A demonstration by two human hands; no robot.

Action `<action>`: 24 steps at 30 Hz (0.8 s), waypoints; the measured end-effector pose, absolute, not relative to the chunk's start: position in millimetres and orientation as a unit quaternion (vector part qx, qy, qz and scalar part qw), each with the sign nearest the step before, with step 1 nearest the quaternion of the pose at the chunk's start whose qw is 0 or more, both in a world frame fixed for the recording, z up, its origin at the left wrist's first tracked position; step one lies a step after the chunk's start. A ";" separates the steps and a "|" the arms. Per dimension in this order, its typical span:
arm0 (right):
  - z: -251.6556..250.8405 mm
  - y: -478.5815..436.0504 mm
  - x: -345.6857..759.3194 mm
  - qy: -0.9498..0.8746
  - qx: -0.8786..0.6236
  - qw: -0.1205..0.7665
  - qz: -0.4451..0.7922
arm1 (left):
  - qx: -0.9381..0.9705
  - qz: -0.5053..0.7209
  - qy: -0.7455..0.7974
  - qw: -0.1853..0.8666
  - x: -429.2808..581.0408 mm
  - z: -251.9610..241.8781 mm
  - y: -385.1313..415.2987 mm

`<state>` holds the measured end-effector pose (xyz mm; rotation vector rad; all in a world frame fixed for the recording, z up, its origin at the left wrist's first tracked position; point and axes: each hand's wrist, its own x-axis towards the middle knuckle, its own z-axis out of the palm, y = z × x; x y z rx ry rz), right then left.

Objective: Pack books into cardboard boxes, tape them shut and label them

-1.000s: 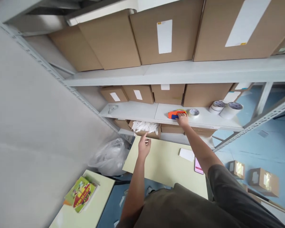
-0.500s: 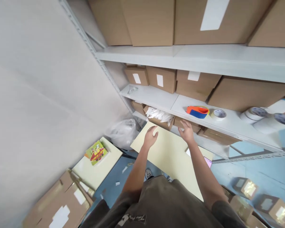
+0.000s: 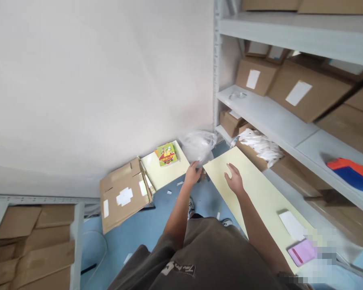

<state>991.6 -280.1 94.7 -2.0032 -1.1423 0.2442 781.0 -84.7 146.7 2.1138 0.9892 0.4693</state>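
Both hands are raised in front of the body with nothing in them. My left hand [image 3: 192, 174] is held between the two pale yellow surfaces, near the clear plastic bag [image 3: 199, 147], its fingers apart. My right hand [image 3: 234, 180] hangs over the pale yellow table [image 3: 254, 189], its thumb and fingers spread. A green and red book [image 3: 167, 154] rests on the smaller yellow table [image 3: 157, 175] to the left. On the larger table are a white sheet or box [image 3: 291, 225] and a pink phone-like item [image 3: 302, 251].
Metal shelves [image 3: 275, 117] with cardboard boxes [image 3: 301, 88] stand at right, holding white strips [image 3: 260, 147] and an orange-blue tape dispenser [image 3: 353, 173]. Flattened cardboard [image 3: 124, 193] leans at left. A shelf of boxes [image 3: 33, 249] is lower left. Scraps lie on the blue floor.
The view has swung left, so the shelves and larger table now sit further right and the left shelf has appeared. Both hands stay raised, open and empty.
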 end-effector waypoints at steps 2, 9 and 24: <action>96.9 -240.5 970.5 -0.477 -0.783 0.384 0.106 | 0.811 0.189 0.411 0.371 752.2 139.4 -56.5; 89.5 -96.0 892.8 -0.540 -0.752 0.354 0.134 | 0.751 0.222 0.485 0.390 660.2 102.3 46.3; -16.4 97.7 794.9 -0.632 -0.716 0.120 0.272 | 0.553 0.163 0.659 0.483 587.0 -7.7 146.0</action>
